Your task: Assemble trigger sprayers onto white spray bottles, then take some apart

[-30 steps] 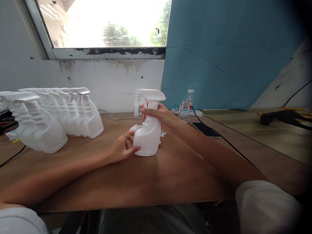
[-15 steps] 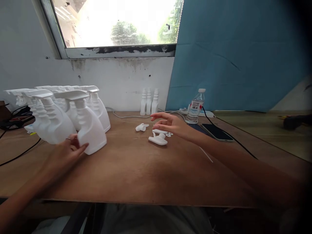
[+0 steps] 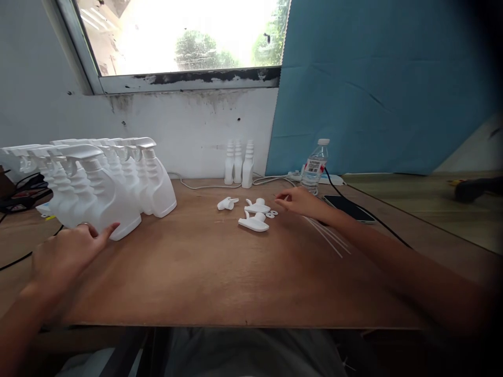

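Note:
At the front of a cluster of white spray bottles (image 3: pixel 157 183) stands one spray bottle (image 3: pixel 118 209), upright with its trigger head on. My left hand (image 3: pixel 73 248) is closed at its lower left edge, thumb along the front and the other fingertips partly hidden. Farther right, my right hand (image 3: pixel 304 201) hovers low over the table with its fingers curled together. What its fingertips hold, if anything, is too small to see. Just left of it lie small white washers (image 3: pixel 271 214) and white trigger heads (image 3: pixel 254 223). Thin white tubes (image 3: pixel 328 235) lie partly under my right hand and wrist.
Three white bottles without heads (image 3: pixel 247 170) stand by the wall. Another trigger head (image 3: pixel 227 203) lies nearby. At the back right are a clear water bottle (image 3: pixel 314 170), a phone (image 3: pixel 349 209) and a black cable (image 3: pixel 387 230). The brown table (image 3: pixel 196 277) ends in front of me.
My left hand has moved left with the spray bottle, which now stands against the others. My right hand has shifted right, away from above the trigger heads, and its fingers have curled in.

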Demonstrator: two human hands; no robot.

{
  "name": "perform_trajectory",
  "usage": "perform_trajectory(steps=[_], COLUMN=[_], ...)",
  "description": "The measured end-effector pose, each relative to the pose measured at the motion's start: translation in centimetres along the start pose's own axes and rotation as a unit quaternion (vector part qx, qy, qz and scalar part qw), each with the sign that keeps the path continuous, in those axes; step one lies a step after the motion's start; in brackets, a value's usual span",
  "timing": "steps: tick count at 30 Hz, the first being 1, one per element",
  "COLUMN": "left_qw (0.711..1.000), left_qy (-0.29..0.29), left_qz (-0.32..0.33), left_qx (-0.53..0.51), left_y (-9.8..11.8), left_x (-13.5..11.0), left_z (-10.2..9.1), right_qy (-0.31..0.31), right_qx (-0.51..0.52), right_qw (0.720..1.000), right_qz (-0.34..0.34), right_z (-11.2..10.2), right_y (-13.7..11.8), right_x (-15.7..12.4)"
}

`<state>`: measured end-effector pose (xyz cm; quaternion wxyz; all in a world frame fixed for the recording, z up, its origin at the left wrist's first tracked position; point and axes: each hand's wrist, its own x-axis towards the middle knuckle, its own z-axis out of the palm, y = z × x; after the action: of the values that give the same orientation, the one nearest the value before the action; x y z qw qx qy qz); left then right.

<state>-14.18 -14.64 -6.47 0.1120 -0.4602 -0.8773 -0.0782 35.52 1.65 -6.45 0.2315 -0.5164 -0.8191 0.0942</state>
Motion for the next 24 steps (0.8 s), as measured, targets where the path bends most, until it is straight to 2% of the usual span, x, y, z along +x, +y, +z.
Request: perform_trajectory(steps=[2,4,5,6,8,11,14,17,20,24], left_qw=[0.999,0.993,0.981,0.958,0.894,0.807,0.758,0.742,0.738,0.713], left_qy=[-0.010,-0.006,-0.009,-0.031,-0.070,-0.047,-0.025,0.004,-0.005,-0.051], left_qz=[0.020,0.119,0.193,0.272,0.420,0.561,0.590,0.584,0.589,0.586], left_qx=[0.025,-0.004,-0.037,-0.080,-0.138,-0.177,-0.275,-0.328,-0.328,-0.381], left_y=[1.5,3.9,5.4,7.1,10.7,16.7,22.8,27.1,28.5,27.9], left_x=[-1.5,-3.1,-3.8,-4.3,-5.0,-5.3,-5.4,-5.3,-4.9,-4.2], left_z=[-0.9,-1.2,-1.1,-0.6,0.8,3.6,5.3,6.1,6.7,7.3], right_qy=[-0.008,-0.018,-0.023,-0.028,-0.037,-0.034,-0.015,-0.007,0.005,0.029], right_qx=[-0.022,-0.025,-0.025,-0.025,-0.024,-0.022,-0.012,0.008,0.029,0.050], right_qw=[1.000,1.000,0.999,0.999,0.998,0.998,0.998,0.998,0.998,0.997], right_qz=[-0.001,-0.006,-0.011,-0.017,-0.033,-0.051,-0.053,-0.056,-0.059,-0.053], right_z=[0.4,1.2,1.7,2.2,3.1,4.3,5.1,5.6,6.0,6.2], right_y=[1.3,2.4,2.8,3.0,3.1,2.7,2.5,2.5,2.3,1.6], right_x=[0.2,0.4,0.4,0.4,0.2,-0.3,-0.7,-1.0,-1.3,-1.7])
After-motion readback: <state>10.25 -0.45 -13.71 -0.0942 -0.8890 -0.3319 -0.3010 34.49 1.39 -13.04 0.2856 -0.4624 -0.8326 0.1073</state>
